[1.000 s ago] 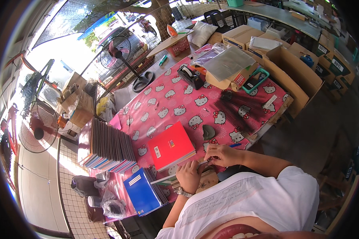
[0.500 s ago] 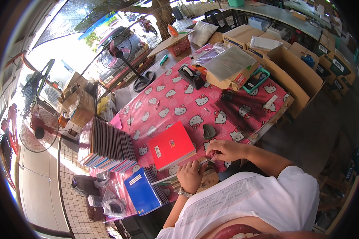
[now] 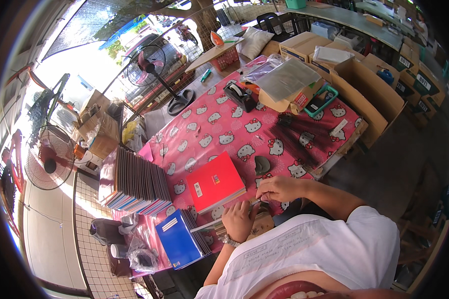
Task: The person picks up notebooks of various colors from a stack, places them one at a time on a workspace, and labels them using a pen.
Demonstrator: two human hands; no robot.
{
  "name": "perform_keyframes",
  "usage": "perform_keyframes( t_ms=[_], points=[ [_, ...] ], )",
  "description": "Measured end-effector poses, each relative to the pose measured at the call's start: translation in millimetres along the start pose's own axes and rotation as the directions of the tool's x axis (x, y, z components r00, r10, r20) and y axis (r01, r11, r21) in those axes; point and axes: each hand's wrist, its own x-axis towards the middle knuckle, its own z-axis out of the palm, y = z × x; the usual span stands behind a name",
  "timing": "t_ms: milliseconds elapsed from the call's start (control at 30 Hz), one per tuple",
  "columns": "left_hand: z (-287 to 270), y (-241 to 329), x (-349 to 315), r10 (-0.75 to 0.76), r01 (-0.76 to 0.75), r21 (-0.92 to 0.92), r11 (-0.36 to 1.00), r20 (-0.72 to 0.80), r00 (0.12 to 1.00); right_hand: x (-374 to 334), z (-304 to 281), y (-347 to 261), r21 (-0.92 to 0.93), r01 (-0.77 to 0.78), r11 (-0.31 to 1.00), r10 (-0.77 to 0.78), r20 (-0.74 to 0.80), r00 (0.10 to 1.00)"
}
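Observation:
Close to my body at the table's front edge, my left hand (image 3: pixel 238 219) is closed over a notebook (image 3: pixel 204 226) seen nearly edge-on as a pale thin strip. My right hand (image 3: pixel 280 189) is at the notebook's other end with thumb and fingers pinched together; what lies between them is too small to make out. Just beyond my hands lies a stack of red notebooks (image 3: pixel 216 180). Blue spiral notebooks (image 3: pixel 178 236) lie to the left of my left hand. A small dark grey curved piece (image 3: pixel 262 165) rests beyond my right hand.
A tall stack of spiral notebooks (image 3: pixel 137 182) stands at the left. Dark binding coils (image 3: pixel 304 142) lie loose at the right. Farther back are a tape dispenser (image 3: pixel 239 96), a green tray (image 3: pixel 322 101) and clear plastic sheets (image 3: pixel 290 78). An open carton (image 3: pixel 369 94) stands beside the table.
The notebook has tilted, so its greenish face no longer shows, only a pale edge. My right hand has shifted slightly left and down. Nothing else on the table has moved.

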Motion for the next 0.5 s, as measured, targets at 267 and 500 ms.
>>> perform_keyframes(
  t_ms=[267,500],
  points=[
    [1.4,-3.1,-2.1,0.013,-0.013,0.002,1.000,0.018,1.000,-0.9,-9.2,-10.9,-0.049,-0.078,0.996,0.081,0.069,0.994],
    [2.5,-1.6,-0.7,0.023,-0.023,-0.003,1.000,-0.006,1.000,-1.4,-4.9,-10.4,0.060,-0.261,0.964,0.258,0.046,0.965]
  ],
)
